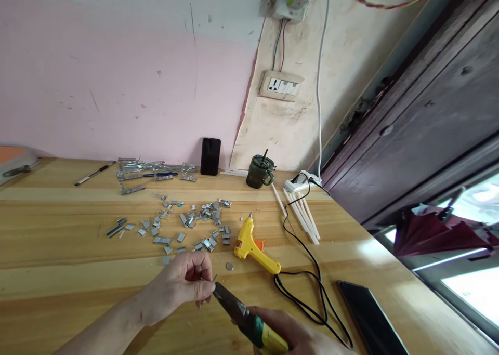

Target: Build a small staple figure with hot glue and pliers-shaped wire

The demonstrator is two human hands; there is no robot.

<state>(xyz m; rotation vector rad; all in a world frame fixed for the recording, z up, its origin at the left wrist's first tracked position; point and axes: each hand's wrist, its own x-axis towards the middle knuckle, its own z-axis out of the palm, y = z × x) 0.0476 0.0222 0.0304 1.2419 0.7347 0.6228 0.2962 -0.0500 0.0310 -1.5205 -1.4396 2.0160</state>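
Note:
My left hand is closed in a pinch on a tiny piece that I cannot make out, low over the wooden table. My right hand grips pliers with green and yellow handles. The tips of the pliers meet the pinched piece at my left fingertips. Just beyond lie several small grey metal pieces, scattered, and a small round disc. A yellow glue gun lies to the right of them.
The glue gun's black cord runs to a white power strip. White glue sticks, a dark green mug, a phone leaning on the wall, another phone lying flat, pens and metal strips are also on the table.

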